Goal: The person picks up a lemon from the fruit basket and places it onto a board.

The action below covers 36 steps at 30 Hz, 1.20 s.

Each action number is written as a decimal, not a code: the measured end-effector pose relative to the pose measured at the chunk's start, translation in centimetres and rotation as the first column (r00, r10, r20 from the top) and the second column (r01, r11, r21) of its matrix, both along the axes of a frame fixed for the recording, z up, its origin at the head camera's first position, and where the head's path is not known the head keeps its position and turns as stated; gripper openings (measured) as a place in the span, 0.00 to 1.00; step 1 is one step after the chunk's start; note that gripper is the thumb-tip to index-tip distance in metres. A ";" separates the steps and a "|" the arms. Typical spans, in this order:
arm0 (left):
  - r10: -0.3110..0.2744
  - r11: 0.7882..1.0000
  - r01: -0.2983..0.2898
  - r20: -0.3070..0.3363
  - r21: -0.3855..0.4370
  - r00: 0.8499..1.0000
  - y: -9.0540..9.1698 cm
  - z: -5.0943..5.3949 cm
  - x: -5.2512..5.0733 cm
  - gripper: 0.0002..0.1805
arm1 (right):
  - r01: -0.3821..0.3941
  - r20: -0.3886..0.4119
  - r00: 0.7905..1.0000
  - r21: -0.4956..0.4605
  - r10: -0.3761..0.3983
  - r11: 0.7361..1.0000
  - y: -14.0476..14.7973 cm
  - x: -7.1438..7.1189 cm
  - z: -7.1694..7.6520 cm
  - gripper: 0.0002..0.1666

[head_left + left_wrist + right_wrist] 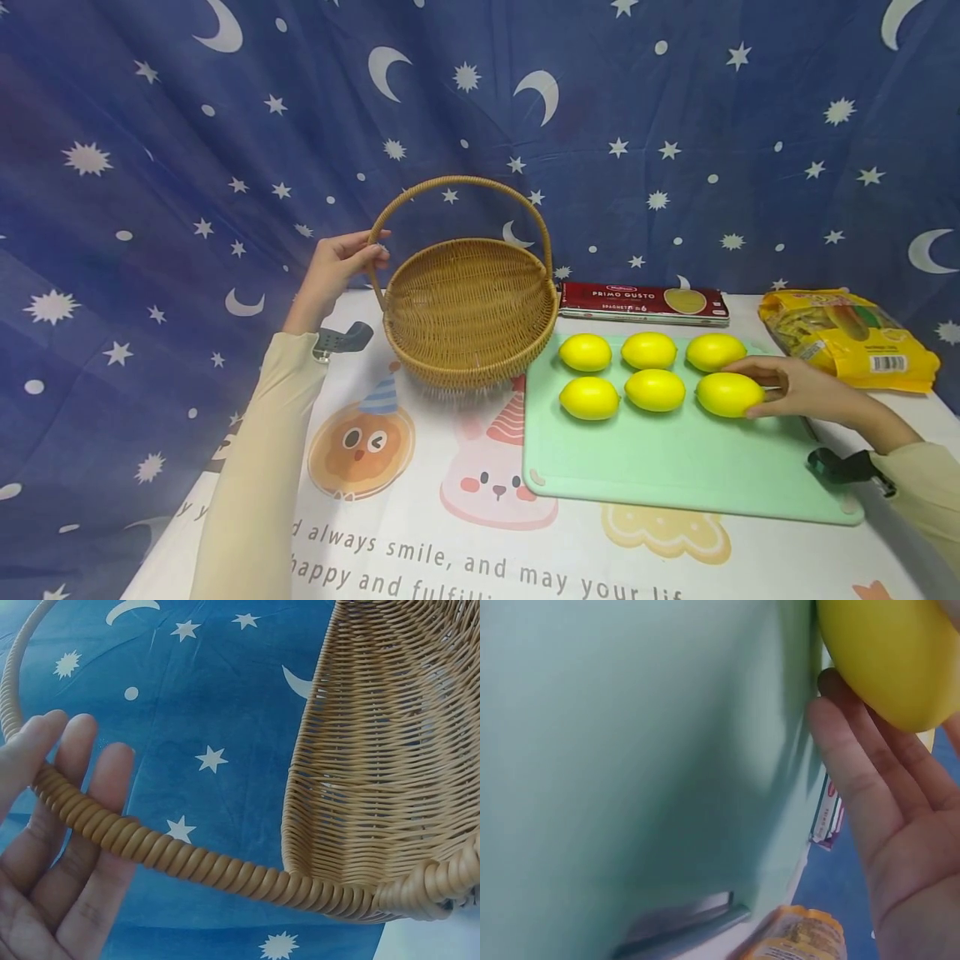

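Observation:
My left hand (pixel 341 271) holds the left side of the handle of a tan wicker basket (pixel 468 308). In the left wrist view, the thumb and fingers (pixel 112 780) wrap around the coiled handle (pixel 187 862). The basket tilts so that its hollow inside faces me. Over on the right, my right hand (pixel 802 392) has its thumb and fingers around the right end of a yellow lemon (pixel 729 395), the nearest right one. Several other lemons stand beside it in two rows on a pale green cutting board (pixel 675 467). The right wrist view shows fingers (pixel 855 765) alongside the lemon (pixel 892 660).
Behind the board lies a dark red spaghetti pack (pixel 637 303). A yellow bag (pixel 855 337) sits at the back right. The white table cover (pixel 420 533) carries printed cartoons and words. A blue curtain (pixel 450 125) with moons and stars hangs behind everything.

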<state>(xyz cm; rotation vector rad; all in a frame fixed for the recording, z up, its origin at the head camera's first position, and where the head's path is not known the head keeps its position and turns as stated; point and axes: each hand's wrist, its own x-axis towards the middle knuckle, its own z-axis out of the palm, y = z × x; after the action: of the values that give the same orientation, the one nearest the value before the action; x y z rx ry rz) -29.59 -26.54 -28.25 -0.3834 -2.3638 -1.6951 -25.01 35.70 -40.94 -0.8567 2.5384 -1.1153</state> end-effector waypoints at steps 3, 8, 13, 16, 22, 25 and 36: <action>-0.002 1.000 0.002 -0.002 -0.001 1.000 0.0 0.0 0.0 0.19 | -0.035 0.020 0.999 0.013 0.034 0.999 0.1 -0.1 0.3 0.34; 0.001 1.000 -0.001 -0.002 -0.005 1.000 0.0 -0.1 0.0 0.19 | -0.065 0.033 0.997 0.028 0.064 0.997 0.2 -0.1 0.7 0.35; -0.007 1.000 0.007 -0.013 0.002 1.000 0.0 -0.2 0.0 0.19 | -0.071 0.038 0.997 0.030 0.069 0.997 0.3 0.0 0.8 0.34; -0.006 1.000 0.006 -0.021 0.001 1.000 0.1 -0.2 0.0 0.19 | -0.037 0.036 0.999 0.041 0.035 0.998 0.1 0.1 0.9 0.33; -0.007 1.000 0.007 -0.025 0.008 1.000 0.2 -0.3 0.0 0.19 | 0.015 0.004 1.000 0.035 -0.015 0.999 -0.1 0.3 0.8 0.32; -0.007 1.000 0.007 -0.029 0.004 1.000 0.2 -0.3 0.0 0.20 | 0.019 -0.001 1.000 0.020 -0.019 1.000 0.0 0.2 0.6 0.31; -0.016 1.000 0.016 -0.029 0.008 0.999 0.3 -0.3 -0.1 0.17 | 0.047 -0.005 0.999 0.072 -0.047 0.996 -0.1 0.2 0.7 0.34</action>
<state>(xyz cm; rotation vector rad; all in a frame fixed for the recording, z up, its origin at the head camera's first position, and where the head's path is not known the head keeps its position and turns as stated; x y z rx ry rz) -29.66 -26.27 -28.57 -0.4234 -2.3393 -1.6940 -24.86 35.64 -40.27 -0.7856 2.5971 -1.0291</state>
